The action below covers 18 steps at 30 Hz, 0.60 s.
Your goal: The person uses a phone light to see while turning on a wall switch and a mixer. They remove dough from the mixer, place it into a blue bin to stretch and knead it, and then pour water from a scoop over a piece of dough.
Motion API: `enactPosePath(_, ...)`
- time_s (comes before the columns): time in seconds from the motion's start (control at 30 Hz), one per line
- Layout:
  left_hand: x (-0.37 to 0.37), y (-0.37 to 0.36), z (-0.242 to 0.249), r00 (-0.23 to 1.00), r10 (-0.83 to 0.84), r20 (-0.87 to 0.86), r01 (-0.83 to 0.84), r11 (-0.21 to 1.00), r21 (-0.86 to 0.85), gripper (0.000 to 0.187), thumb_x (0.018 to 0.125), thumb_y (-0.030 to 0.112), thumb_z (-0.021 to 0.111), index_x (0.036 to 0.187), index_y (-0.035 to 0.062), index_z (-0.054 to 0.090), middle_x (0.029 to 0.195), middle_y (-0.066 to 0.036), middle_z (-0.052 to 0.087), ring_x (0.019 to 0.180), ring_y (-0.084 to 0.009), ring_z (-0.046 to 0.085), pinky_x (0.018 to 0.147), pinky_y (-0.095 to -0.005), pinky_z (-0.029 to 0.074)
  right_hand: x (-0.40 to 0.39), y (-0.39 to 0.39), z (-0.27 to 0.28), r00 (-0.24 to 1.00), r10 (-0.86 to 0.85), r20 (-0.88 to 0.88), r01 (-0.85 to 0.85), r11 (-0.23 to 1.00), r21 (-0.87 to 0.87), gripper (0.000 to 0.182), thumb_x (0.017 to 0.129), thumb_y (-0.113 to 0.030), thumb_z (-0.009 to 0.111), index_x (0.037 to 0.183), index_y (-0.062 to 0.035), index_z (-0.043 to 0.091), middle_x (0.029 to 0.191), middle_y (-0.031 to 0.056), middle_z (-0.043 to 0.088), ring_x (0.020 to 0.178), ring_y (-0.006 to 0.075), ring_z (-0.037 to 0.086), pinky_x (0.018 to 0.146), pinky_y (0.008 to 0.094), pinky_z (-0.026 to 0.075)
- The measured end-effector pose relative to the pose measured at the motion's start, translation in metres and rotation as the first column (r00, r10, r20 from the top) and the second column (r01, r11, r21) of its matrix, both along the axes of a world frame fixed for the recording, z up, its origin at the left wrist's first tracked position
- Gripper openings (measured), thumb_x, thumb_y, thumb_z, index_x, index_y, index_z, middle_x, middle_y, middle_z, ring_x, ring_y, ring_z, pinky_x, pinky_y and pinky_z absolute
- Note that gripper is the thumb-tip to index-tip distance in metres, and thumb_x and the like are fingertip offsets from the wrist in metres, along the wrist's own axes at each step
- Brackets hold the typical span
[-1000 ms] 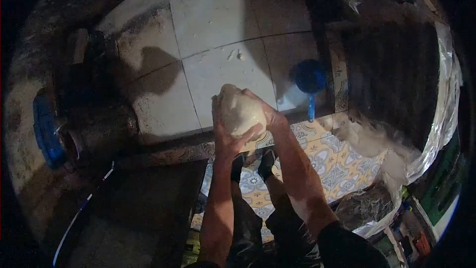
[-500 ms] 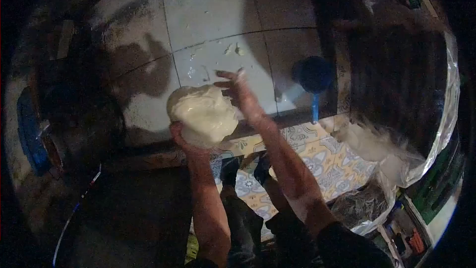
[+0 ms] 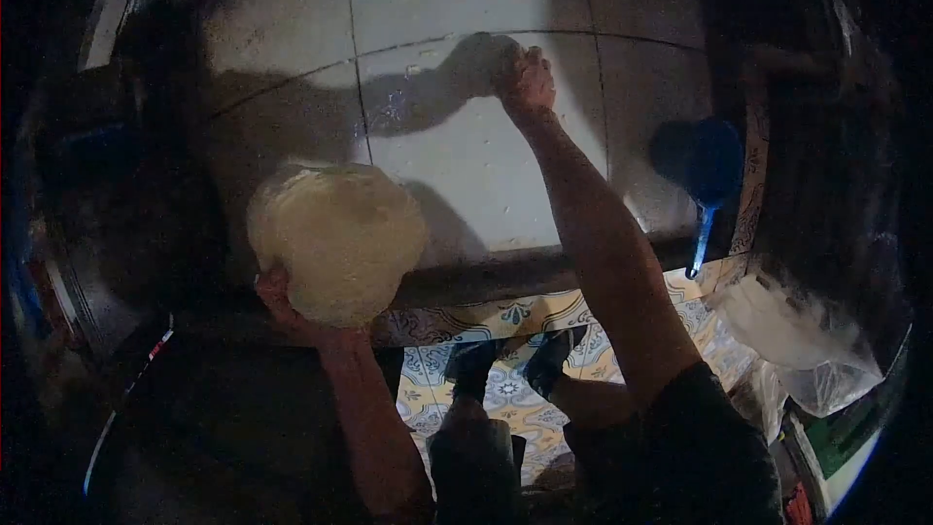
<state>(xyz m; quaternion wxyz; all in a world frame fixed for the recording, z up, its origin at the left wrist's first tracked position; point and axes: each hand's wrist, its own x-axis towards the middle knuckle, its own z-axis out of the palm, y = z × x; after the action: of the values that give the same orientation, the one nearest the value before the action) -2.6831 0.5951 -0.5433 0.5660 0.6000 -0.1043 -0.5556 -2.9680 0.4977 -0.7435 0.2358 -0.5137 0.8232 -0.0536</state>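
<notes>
A large pale lump of dough [image 3: 340,243], roundish and soft-looking, rests on my left hand [image 3: 282,301]. That hand cups it from below and from its near left side, at the front edge of the tiled counter [image 3: 437,165]. Most of the left fingers are hidden under the dough. Farther out, my right hand [image 3: 530,80] is low over the light tiles with its fingers curled in. Whatever the right fingers hold, if anything, is hidden. Small pale crumbs [image 3: 418,69] and wet spots lie on the tiles left of it.
A blue long-handled dipper [image 3: 714,160] lies at the counter's right side. Beyond its front right corner is a clear plastic bag [image 3: 797,340] with pale contents. Patterned floor tiles [image 3: 505,389] show below around my feet. The left side is very dark.
My right hand has left the dough's side, reached farther over the counter and curled its fingers. The dough in my left hand appears lower and farther left as the view has shifted.
</notes>
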Motion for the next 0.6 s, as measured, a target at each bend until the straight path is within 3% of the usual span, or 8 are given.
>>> enactPosePath(0.17,0.003,0.016,-0.003,0.995,0.077,0.058,-0.08,0.996,0.05,0.064,0.075,0.045,0.056,0.128,0.0108,0.043,0.124,-0.015,0.047,0.113,-0.0337,0.051,0.087,-0.054,0.049,-0.034,0.004,-0.026,0.969,0.119,0.216,-0.118,0.993,-0.018,0.034,0.079,-0.031,0.065,0.101,-0.0052,0.064,0.09,0.0132,0.062,0.089,0.0284,0.061,0.076,0.04,0.05)
enactPosePath(0.2,0.001,0.02,-0.001,0.996,0.066,0.055,-0.07,0.995,0.066,0.064,0.075,0.045,0.057,0.128,0.0112,0.043,0.124,-0.015,0.047,0.114,-0.0337,0.05,0.087,-0.0545,0.049,-0.039,0.014,-0.018,0.783,0.085,0.616,-0.002,0.991,-0.135,0.032,0.079,-0.03,0.065,0.098,-0.0046,0.063,0.087,0.012,0.061,0.087,0.0267,0.06,0.075,0.039,0.05)
enactPosePath(0.23,-0.001,0.023,0.002,0.997,0.057,0.057,-0.061,0.995,0.079,0.064,0.075,0.045,0.057,0.128,0.0117,0.043,0.124,-0.015,0.047,0.114,-0.0336,0.05,0.088,-0.0551,0.048,-0.039,0.033,-0.003,0.438,0.101,0.893,0.155,0.97,-0.185,0.03,0.079,-0.029,0.064,0.095,-0.0039,0.063,0.085,0.0109,0.06,0.084,0.0249,0.06,0.074,0.038,0.05)
enactPosePath(0.27,-0.006,0.025,0.005,0.998,0.039,0.046,-0.043,0.995,0.095,0.064,0.075,0.044,0.058,0.128,0.0121,0.042,0.124,-0.015,0.047,0.115,-0.0336,0.05,0.088,-0.0556,0.048,-0.037,0.048,0.013,0.01,0.167,0.986,0.315,0.935,-0.162,0.028,0.079,-0.028,0.063,0.092,-0.0033,0.062,0.082,0.0097,0.06,0.082,0.0231,0.059,0.072,0.037,0.05)
enactPosePath(0.37,-0.03,0.028,0.034,0.996,0.019,-0.087,-0.005,0.987,0.162,0.063,0.075,0.044,0.059,0.127,0.0131,0.044,0.123,-0.015,0.048,0.115,-0.0334,0.05,0.088,-0.056,0.047,-0.016,0.064,0.092,-0.134,-0.122,0.983,0.384,0.908,0.165,0.032,0.08,-0.035,0.06,0.088,-0.0035,0.062,0.078,0.0065,0.059,0.077,0.0192,0.057,0.071,0.0339,0.048)
enactPosePath(0.47,-0.056,0.03,0.07,0.958,-0.013,-0.286,0.074,0.976,0.203,0.06,0.075,0.044,0.058,0.124,0.0121,0.048,0.121,-0.015,0.05,0.112,-0.0325,0.052,0.088,-0.0531,0.048,-0.005,0.087,0.144,-0.705,-0.087,0.703,0.166,0.945,0.283,0.041,0.084,-0.043,0.055,0.096,-0.0035,0.061,0.084,0.005,0.059,0.078,0.0175,0.057,0.071,0.0326,0.048)
enactPosePath(0.53,-0.066,0.033,0.088,0.91,-0.097,-0.404,0.178,0.969,0.169,0.059,0.075,0.043,0.057,0.123,0.0099,0.049,0.12,-0.014,0.052,0.112,-0.0314,0.053,0.089,-0.0501,0.049,0.02,0.103,0.199,-0.732,-0.261,0.629,0.084,0.882,0.464,0.05,0.084,-0.048,0.055,0.105,-0.0025,0.057,0.089,0.0053,0.059,0.079,0.0192,0.057,0.074,0.0331,0.049)
enactPosePath(0.6,-0.079,0.036,0.113,0.922,-0.156,-0.355,0.243,0.946,0.215,0.06,0.077,0.042,0.058,0.124,0.0074,0.048,0.121,-0.014,0.052,0.111,-0.0296,0.054,0.089,-0.0461,0.049,0.054,0.104,0.243,-0.709,-0.4,0.581,0.14,0.728,0.671,0.05,0.087,-0.047,0.052,0.109,-0.0025,0.055,0.096,0.0069,0.06,0.084,0.0202,0.059,0.078,0.034,0.05)
